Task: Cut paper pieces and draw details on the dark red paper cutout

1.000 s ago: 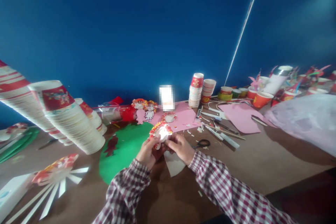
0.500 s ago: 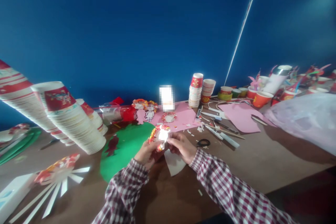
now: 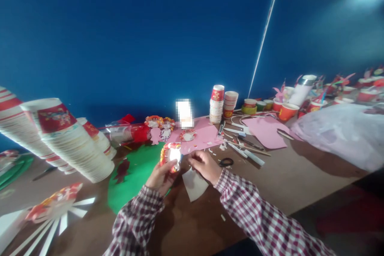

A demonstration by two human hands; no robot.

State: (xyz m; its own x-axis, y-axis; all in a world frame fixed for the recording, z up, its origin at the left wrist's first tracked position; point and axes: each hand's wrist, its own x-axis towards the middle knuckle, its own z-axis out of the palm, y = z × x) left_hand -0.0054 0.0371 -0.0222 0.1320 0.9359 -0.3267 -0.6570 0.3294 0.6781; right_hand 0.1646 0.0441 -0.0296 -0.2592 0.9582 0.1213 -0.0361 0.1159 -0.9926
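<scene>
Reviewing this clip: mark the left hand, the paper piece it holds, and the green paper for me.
Left hand [image 3: 158, 176]: head view, middle of the hand.
Paper piece [image 3: 173, 153]: head view, its bright white part.
Green paper [image 3: 139, 170]: head view, bare area near its middle.

Paper cutout [image 3: 171, 153] — red, yellow, white
</scene>
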